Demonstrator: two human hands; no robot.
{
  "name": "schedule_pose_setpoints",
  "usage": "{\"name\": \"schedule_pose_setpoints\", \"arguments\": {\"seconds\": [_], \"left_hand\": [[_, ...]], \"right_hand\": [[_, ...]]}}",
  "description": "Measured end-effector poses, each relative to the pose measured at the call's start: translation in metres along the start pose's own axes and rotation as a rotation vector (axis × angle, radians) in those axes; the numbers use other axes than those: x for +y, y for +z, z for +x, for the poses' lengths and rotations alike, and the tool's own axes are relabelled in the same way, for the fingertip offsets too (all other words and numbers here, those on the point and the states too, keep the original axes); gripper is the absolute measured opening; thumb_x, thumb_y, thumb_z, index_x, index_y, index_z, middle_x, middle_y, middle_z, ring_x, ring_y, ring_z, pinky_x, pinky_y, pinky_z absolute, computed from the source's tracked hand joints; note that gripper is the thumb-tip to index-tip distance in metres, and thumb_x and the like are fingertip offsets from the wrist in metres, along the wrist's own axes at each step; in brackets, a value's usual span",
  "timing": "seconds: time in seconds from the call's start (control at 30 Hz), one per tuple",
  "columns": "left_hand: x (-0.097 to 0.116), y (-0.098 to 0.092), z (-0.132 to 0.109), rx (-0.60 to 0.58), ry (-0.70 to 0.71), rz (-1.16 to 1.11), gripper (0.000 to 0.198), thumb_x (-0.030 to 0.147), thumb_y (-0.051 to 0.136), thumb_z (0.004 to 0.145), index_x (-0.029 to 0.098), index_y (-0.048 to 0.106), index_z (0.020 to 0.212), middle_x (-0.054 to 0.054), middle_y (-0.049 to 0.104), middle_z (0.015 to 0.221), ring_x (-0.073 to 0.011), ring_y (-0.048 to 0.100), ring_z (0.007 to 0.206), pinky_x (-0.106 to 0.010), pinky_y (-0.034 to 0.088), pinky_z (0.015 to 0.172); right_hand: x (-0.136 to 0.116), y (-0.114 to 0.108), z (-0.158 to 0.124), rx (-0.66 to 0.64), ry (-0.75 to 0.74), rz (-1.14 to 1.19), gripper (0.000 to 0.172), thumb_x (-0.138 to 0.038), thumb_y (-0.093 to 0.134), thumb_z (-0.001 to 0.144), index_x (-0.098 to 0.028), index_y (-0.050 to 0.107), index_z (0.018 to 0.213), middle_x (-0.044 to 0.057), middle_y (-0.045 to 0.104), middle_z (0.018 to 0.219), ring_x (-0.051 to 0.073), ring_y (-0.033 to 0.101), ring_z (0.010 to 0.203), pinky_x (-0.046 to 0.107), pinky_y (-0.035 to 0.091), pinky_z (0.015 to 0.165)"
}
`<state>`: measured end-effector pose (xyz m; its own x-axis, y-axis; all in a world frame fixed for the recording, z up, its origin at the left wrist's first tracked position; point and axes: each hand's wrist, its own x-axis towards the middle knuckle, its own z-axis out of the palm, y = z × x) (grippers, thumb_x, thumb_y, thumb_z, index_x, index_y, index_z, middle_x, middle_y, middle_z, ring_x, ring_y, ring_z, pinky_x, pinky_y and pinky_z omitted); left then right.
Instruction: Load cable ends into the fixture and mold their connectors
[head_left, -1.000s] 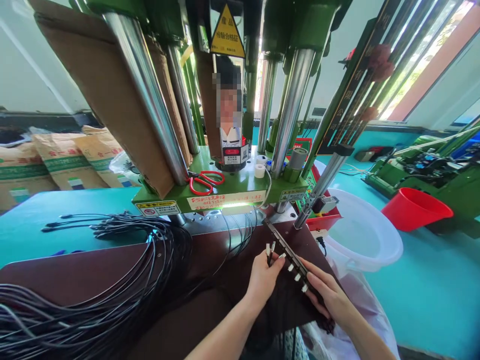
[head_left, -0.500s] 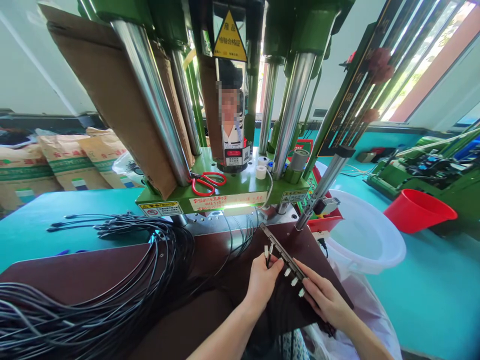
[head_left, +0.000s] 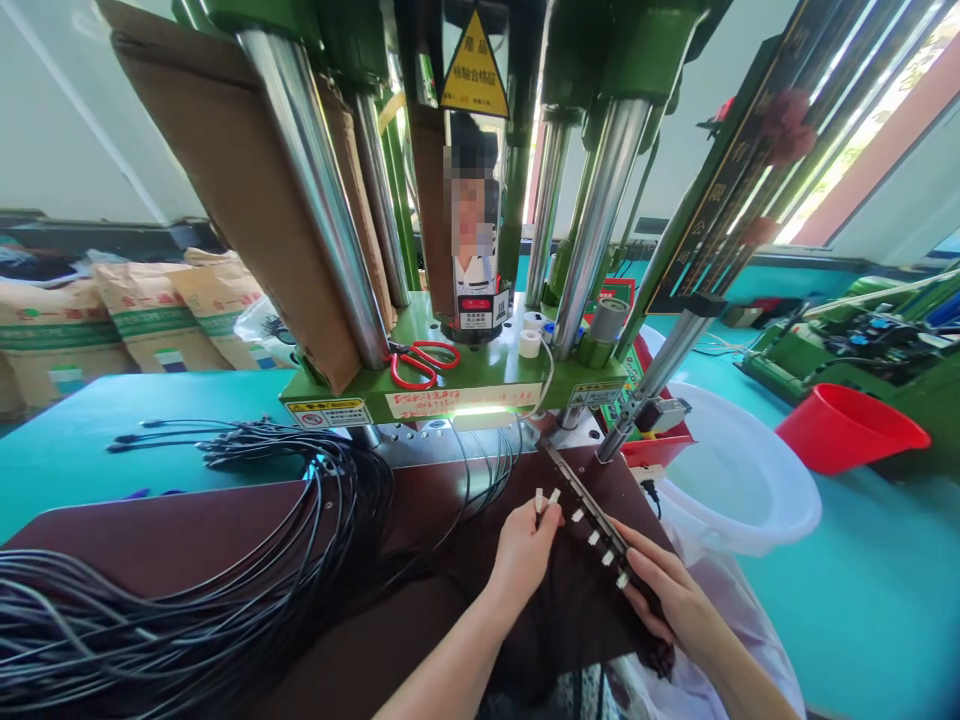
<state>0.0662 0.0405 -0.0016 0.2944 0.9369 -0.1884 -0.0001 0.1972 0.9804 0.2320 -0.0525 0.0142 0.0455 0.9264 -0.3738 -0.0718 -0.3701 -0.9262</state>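
My left hand is closed, pinching cables with metallic-tipped plugs that point upward between thumb and fingers. To its right, my right hand grips the near end of a long dark metal bar, its fingers wrapped over the side. The bar slants across the brown tabletop, its far end close to the press. Several white-tipped connectors stick out in a row along the bar's left edge. A small gap separates the left hand from the bar. Dark cables hang below both hands, partly lost in shadow.
A green press with steel columns stands ahead, red-handled scissors on its ledge. A large bundle of black cables covers the left of the brown table. Right of it are a white tub and red bucket.
My left hand has drawn away from the bar, and one more white-tipped connector shows in its row. My right hand keeps its hold. The whole view has shifted slightly.
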Motion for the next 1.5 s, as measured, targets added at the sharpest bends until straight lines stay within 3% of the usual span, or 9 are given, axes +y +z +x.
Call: {"name": "schedule_pose_setpoints", "arguments": {"seconds": [0.17,0.3,0.47,0.97,1.07,1.17,1.27,1.4,1.5], "left_hand": [[0.005,-0.002,0.000,-0.163,-0.054,0.053,0.036,0.047,0.052,0.073,0.018,0.047,0.053,0.008,0.030,0.039,-0.0060,0.023,0.037,-0.022,0.016,0.042],[0.015,-0.005,-0.001,-0.211,-0.157,-0.012,0.042,0.054,0.051,0.070,0.018,0.046,0.050,0.008,0.029,0.031,-0.0052,0.020,0.031,-0.024,0.011,0.038],[0.013,-0.007,0.001,-0.250,-0.121,-0.034,0.042,0.052,0.048,0.073,0.018,0.046,0.048,0.008,0.028,0.027,-0.0041,0.019,0.026,-0.023,0.009,0.036],[0.007,-0.008,0.000,-0.223,-0.105,0.094,0.039,0.045,0.046,0.076,0.017,0.044,0.048,0.009,0.026,0.032,-0.0045,0.021,0.032,-0.022,0.013,0.039],[0.008,-0.013,-0.002,-0.239,-0.076,0.080,0.042,0.051,0.038,0.079,0.018,0.045,0.055,0.007,0.035,0.034,-0.0057,0.029,0.031,-0.021,0.019,0.037],[0.014,-0.025,-0.004,-0.101,-0.001,-0.039,0.040,0.056,0.038,0.079,0.018,0.046,0.068,0.006,0.044,0.041,-0.0075,0.040,0.036,-0.019,0.028,0.038],[0.020,-0.034,-0.006,0.014,-0.017,-0.181,0.039,0.059,0.038,0.077,0.020,0.043,0.074,0.012,0.030,0.035,-0.0054,0.026,0.028,-0.017,0.021,0.032],[0.019,-0.029,-0.010,-0.196,-0.203,-0.202,0.040,0.063,0.033,0.077,0.023,0.035,0.071,0.013,0.022,0.032,-0.0049,0.012,0.025,-0.018,0.009,0.029],[0.016,-0.021,-0.012,-0.206,-0.180,-0.185,0.036,0.056,0.039,0.078,0.023,0.030,0.066,0.013,0.022,0.037,-0.0035,0.011,0.028,-0.019,0.009,0.031]], "right_hand": [[0.004,-0.006,0.002,-0.068,0.001,-0.035,0.067,-0.053,0.045,0.083,-0.017,0.029,0.137,-0.009,0.035,0.047,0.004,0.023,0.033,0.015,0.012,0.029],[0.002,-0.007,0.003,-0.087,-0.006,-0.043,0.070,-0.053,0.046,0.082,-0.014,0.028,0.137,-0.009,0.035,0.045,0.003,0.022,0.032,0.014,0.012,0.028],[0.000,-0.006,0.004,-0.084,0.016,-0.021,0.065,-0.054,0.049,0.080,-0.019,0.034,0.134,-0.008,0.033,0.049,0.004,0.026,0.036,0.013,0.015,0.029],[-0.002,0.002,0.000,-0.092,-0.034,-0.079,0.064,-0.053,0.052,0.079,-0.019,0.038,0.132,-0.008,0.036,0.051,0.003,0.024,0.036,0.014,0.017,0.029],[-0.002,0.001,0.000,-0.105,-0.033,-0.065,0.064,-0.052,0.052,0.080,-0.018,0.038,0.132,-0.009,0.032,0.048,0.003,0.022,0.036,0.013,0.016,0.029],[-0.003,0.000,0.000,-0.078,-0.017,-0.051,0.064,-0.054,0.052,0.078,-0.019,0.040,0.131,-0.008,0.036,0.050,0.003,0.024,0.036,0.013,0.015,0.029],[-0.004,0.001,-0.001,-0.046,0.000,-0.038,0.066,-0.056,0.053,0.077,-0.018,0.042,0.130,-0.009,0.033,0.049,0.002,0.022,0.037,0.013,0.013,0.030],[-0.003,0.002,-0.002,-0.043,-0.014,-0.037,0.065,-0.055,0.053,0.077,-0.017,0.043,0.129,-0.010,0.029,0.047,0.002,0.020,0.036,0.012,0.013,0.030],[-0.002,0.002,-0.001,-0.051,-0.013,-0.046,0.064,-0.053,0.053,0.078,-0.017,0.042,0.130,-0.010,0.030,0.048,0.003,0.022,0.036,0.013,0.014,0.030]]}}
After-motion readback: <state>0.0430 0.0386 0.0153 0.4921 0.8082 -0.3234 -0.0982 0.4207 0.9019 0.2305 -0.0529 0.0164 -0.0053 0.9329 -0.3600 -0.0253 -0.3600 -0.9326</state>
